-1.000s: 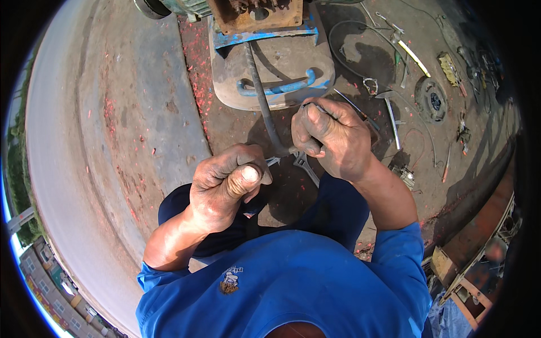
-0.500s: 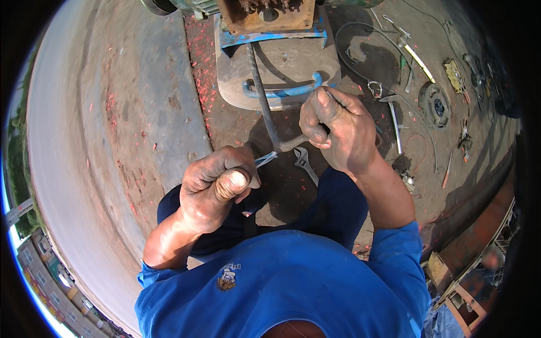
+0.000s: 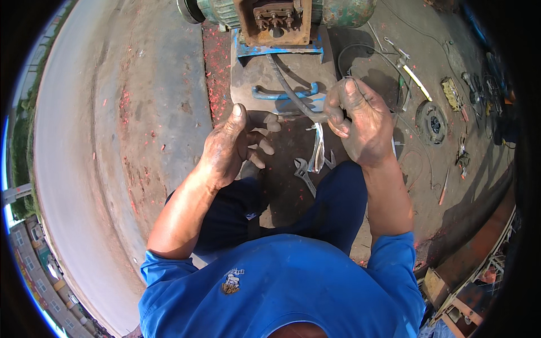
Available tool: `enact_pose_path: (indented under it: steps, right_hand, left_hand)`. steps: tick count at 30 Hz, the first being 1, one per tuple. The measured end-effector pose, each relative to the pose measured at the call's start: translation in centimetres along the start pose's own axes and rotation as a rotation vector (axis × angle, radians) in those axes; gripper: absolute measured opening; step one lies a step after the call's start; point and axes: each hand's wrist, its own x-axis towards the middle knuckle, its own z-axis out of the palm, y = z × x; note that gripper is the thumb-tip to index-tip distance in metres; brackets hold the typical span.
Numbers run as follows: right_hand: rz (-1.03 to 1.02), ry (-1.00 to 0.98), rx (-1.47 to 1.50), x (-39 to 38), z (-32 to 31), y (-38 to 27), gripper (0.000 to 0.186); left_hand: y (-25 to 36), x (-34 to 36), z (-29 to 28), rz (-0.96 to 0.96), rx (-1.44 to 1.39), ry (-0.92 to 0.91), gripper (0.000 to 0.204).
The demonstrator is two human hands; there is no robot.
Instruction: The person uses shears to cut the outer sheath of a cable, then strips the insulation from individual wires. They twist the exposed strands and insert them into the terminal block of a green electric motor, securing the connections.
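My left hand (image 3: 236, 138) is open, fingers apart and slightly curled, left of a dark cable (image 3: 285, 90). My right hand (image 3: 362, 121) is closed on the cable's bent end, most of the grip hidden by the fingers. Pale exposed wires (image 3: 317, 146) hang from the cable below and left of that hand. The cable runs up to a green motor (image 3: 342, 12) with an open rusty terminal box (image 3: 251, 25), on a plate (image 3: 248, 96) with a blue bar handle (image 3: 282, 96). An adjustable wrench (image 3: 304, 177) lies on the ground between my legs.
Several tools, including a pale-handled one (image 3: 417, 81), a screwdriver (image 3: 443, 191) and a round metal part (image 3: 433, 124), lie to the right among cables. A concrete strip with red scraps (image 3: 124, 101) and a road (image 3: 67, 124) are left. Rusty metal scrap (image 3: 456, 310) lies at lower right.
My left hand has opened and moved up. My right hand has moved right and slightly up. The exposed wires now hang downward in view, and more of the motor shows at the top.
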Motion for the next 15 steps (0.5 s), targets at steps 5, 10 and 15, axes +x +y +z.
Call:
enact_pose_path:
  steps: [5, 10, 15]
  right_hand:
    - [0.007, -0.056, -0.124, -0.6, 1.3, 0.6, 0.04]
    - [-0.054, 0.048, -0.305, -1.7, 2.5, 0.9, 0.029]
    - [-0.193, 0.352, -0.596, -1.0, 0.0, 2.6, 0.029]
  left_hand:
    - [-1.5, 0.7, 3.6, -0.049, -0.093, -0.166, 0.074]
    - [-1.1, 1.7, 5.5, -0.127, -0.276, -0.024, 0.022]
    - [-2.8, 3.6, 8.6, -0.164, -0.192, 0.121, 0.016]
